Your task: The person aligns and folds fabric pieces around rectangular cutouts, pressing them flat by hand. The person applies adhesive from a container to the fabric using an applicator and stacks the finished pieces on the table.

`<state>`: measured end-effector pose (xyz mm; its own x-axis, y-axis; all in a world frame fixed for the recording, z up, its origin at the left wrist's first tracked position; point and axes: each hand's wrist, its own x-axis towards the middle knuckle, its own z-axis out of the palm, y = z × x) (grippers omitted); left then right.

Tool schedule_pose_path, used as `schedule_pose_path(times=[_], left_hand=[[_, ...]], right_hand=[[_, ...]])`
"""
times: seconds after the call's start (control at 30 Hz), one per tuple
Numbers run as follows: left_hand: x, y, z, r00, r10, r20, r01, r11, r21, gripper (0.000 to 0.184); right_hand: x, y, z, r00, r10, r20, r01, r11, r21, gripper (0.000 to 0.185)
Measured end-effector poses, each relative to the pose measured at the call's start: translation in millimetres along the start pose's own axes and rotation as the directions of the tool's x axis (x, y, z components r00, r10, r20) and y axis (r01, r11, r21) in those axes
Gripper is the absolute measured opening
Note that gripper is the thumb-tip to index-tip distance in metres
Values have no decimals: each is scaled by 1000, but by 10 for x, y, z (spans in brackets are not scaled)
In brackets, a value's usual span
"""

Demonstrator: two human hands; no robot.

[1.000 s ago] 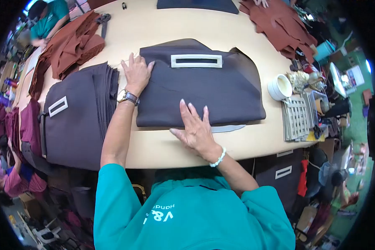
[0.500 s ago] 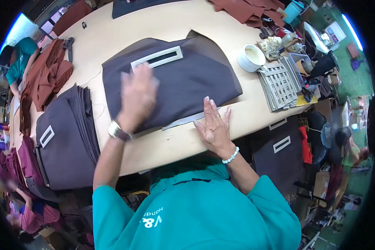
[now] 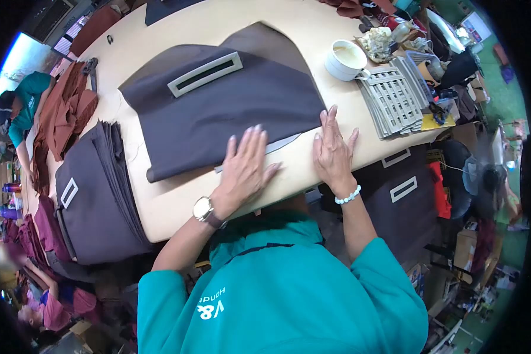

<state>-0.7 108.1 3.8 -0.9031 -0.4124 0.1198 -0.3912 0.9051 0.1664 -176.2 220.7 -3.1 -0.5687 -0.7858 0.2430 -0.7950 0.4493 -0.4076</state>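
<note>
A dark brown sheet of fabric or leather (image 3: pixel 236 112) lies on the table, curved and partly folded over, with a pale slotted rectangular frame (image 3: pixel 206 74) near its far side. My left hand (image 3: pixel 246 168), wearing a watch, lies flat with fingers stretched on the sheet's near edge. At the sheet's near right corner rests my right hand (image 3: pixel 335 150), with a beaded bracelet and extended fingers. A thin grey strip (image 3: pixel 283 143) shows beneath the near edge, between the hands.
A white mug (image 3: pixel 346 60) stands at right beside stacked pale slotted frames (image 3: pixel 392 103). A pile of dark brown pieces (image 3: pixel 100 194) lies left, hanging over the table edge (image 3: pixel 180 233). Reddish-brown pieces (image 3: pixel 65 109) and a person in teal (image 3: pixel 28 97) are farther left.
My left hand has come from near the pale frame down to the near edge. My right hand has shifted right. The dark sheet sits farther left and away, its outline changed.
</note>
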Motion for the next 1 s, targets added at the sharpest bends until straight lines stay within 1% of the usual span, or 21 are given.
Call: schedule_pose_path(times=[0.03,0.1,0.17,0.27,0.37,0.4,0.5,0.6,0.7,0.73,0.87,0.97,1.0], left_hand=[[70,76,83,996,44,-76,-47,999,-27,60],[282,249,253,982,83,-171,-92,995,-42,54],[507,382,363,958,154,-243,-153,988,21,46],[759,471,432,939,214,-271,-197,976,87,42],[876,519,397,943,217,-254,-191,974,123,40],[894,526,385,924,244,-296,-204,966,157,37],[936,577,339,967,202,-157,-181,974,133,37],[906,557,296,981,168,-98,-150,975,164,38],[697,399,301,954,240,-179,-164,920,355,40],[621,356,275,961,234,-148,-167,916,364,40],[455,234,154,962,247,-119,-199,928,313,39],[519,226,241,936,285,-208,-220,932,288,39],[566,238,267,938,274,-214,-215,941,262,39]], right_hand=[[-6,-4,31,1000,-12,-15,12,1000,-20,70],[-4,-19,67,999,-26,-28,25,999,-28,70],[-4,8,60,1000,-23,-17,23,1000,-5,70],[2,40,54,1000,-22,16,22,1000,-10,69],[5,44,51,999,-33,24,33,999,-4,70],[7,32,33,999,-29,32,30,1000,-3,71],[17,41,32,998,-15,53,15,1000,-5,73],[15,32,8,999,-13,51,12,1000,12,74],[9,44,12,999,-22,28,22,1000,20,75],[3,34,8,999,-21,25,20,1000,21,75],[17,29,34,1000,-15,23,15,1000,1,76],[15,26,36,1000,-18,23,18,1000,-7,77],[13,30,28,999,-22,25,22,1000,-9,77]])
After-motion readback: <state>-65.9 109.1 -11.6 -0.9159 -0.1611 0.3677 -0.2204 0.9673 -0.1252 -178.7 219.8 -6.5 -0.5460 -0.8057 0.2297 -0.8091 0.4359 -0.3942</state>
